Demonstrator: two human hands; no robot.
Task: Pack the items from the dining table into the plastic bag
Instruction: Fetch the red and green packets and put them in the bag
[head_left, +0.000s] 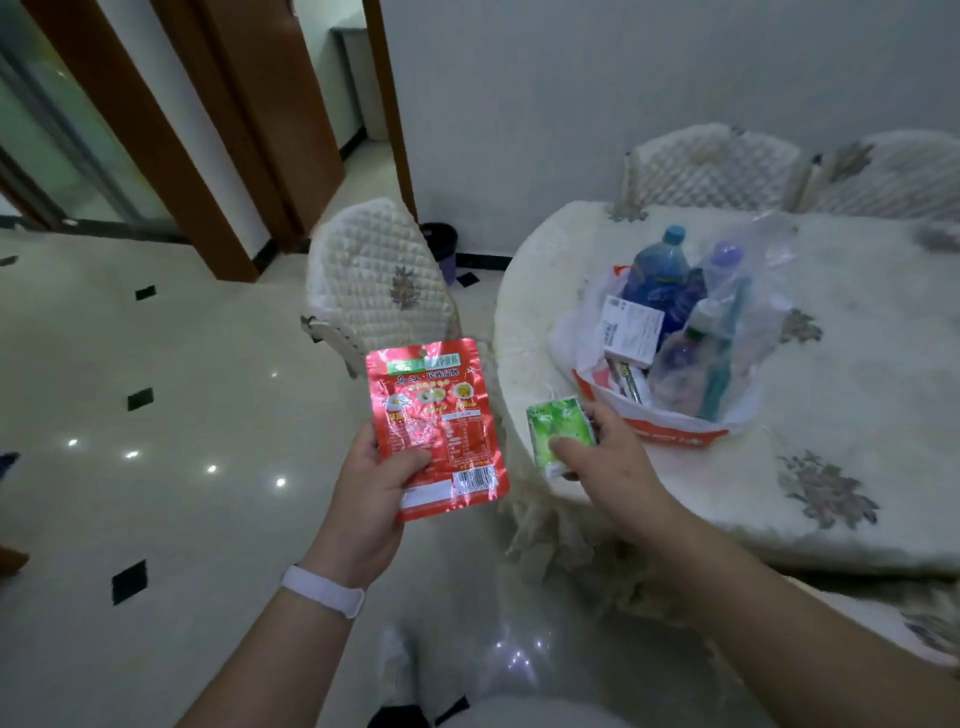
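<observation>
My left hand (376, 488) holds a shiny red foil snack packet (436, 421) upright, off the table's left edge over the floor. My right hand (608, 457) grips a small green tissue pack (558, 431) at the table's near-left edge, just left of the plastic bag. The plastic bag (675, 431), white with an orange band, stands open on the dining table (857, 415). Inside it are a blue bottle (657, 270), a clear bottle with a purple cap (724, 260), a white box (631, 327) and a teal toothbrush (719, 384).
A quilted white chair (376, 280) stands left of the table, and two more chairs (717, 166) sit behind it against the wall. A dark bin (441, 249) is by the wall. Glossy tiled floor (156, 415) spreads to the left, with brown door frames beyond.
</observation>
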